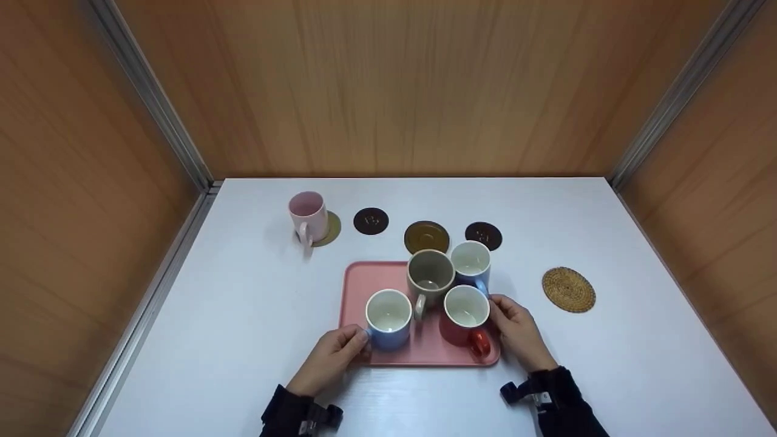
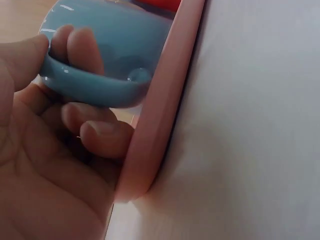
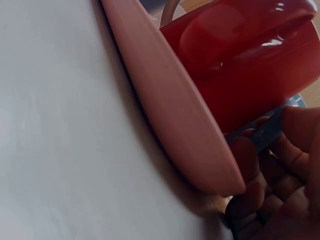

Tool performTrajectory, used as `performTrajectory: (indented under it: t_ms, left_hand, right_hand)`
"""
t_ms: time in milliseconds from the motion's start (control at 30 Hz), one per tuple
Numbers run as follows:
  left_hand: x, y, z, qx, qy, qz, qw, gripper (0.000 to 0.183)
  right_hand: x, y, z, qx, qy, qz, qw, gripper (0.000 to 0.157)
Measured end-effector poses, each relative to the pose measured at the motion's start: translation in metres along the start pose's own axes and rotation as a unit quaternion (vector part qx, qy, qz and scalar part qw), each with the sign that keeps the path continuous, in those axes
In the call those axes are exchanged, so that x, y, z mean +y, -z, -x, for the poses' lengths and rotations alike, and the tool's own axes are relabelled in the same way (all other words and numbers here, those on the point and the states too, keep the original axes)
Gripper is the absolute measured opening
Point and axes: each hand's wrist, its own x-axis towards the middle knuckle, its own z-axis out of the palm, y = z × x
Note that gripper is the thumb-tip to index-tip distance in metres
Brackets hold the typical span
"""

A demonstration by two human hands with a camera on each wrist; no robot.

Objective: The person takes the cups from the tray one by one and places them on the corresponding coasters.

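On a pink tray [image 1: 371, 276] stand several mugs. My left hand [image 1: 331, 355] grips the handle of a light blue mug [image 1: 390, 338] at the tray's front left; in the left wrist view fingers pass through the handle and the thumb presses it. My right hand [image 1: 519, 332] pinches the handle of another blue mug [image 1: 471, 262] at the back right, and its blue handle [image 3: 270, 131] shows between thumb and fingers in the right wrist view. A red mug [image 1: 451, 331] stands in front of that one, close beside the right fingers. Between them is a grey-beige mug [image 1: 430, 276].
Behind the tray lie a dark coaster [image 1: 371, 221], a brown round coaster [image 1: 427, 235] and another dark coaster [image 1: 485, 233]. A pink mug [image 1: 309, 217] overlaps an olive coaster [image 1: 332, 229] at the back left. A woven coaster [image 1: 569, 289] lies to the right. Wooden panels enclose the white table.
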Motion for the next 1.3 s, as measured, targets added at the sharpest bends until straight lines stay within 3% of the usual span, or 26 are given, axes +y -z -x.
performTrajectory:
  t_ms: [267,567,800,1100,1300]
  left_hand:
    - [0.000,-0.002,0.000,0.040,-0.019,-0.030,0.9985,0.037]
    - [0.015,-0.002,-0.003,0.019,0.029,0.017,0.9993,0.036]
    - [0.020,-0.005,-0.007,0.032,0.053,0.048,0.9970,0.042]
    - [0.016,-0.010,-0.006,0.031,0.024,0.039,0.9985,0.048]
    - [0.018,-0.011,-0.002,0.041,0.011,0.008,0.9991,0.048]
  right_hand:
    - [0.000,0.000,0.000,-0.001,-0.004,0.002,1.000,0.026]
    - [0.000,0.001,-0.001,0.007,-0.008,0.007,1.000,0.025]
    - [-0.001,0.002,-0.001,0.005,-0.006,0.009,1.000,0.025]
    - [0.000,0.001,-0.001,-0.002,-0.002,-0.002,1.000,0.025]
    - [0.000,0.000,0.000,0.001,-0.005,-0.001,1.000,0.026]
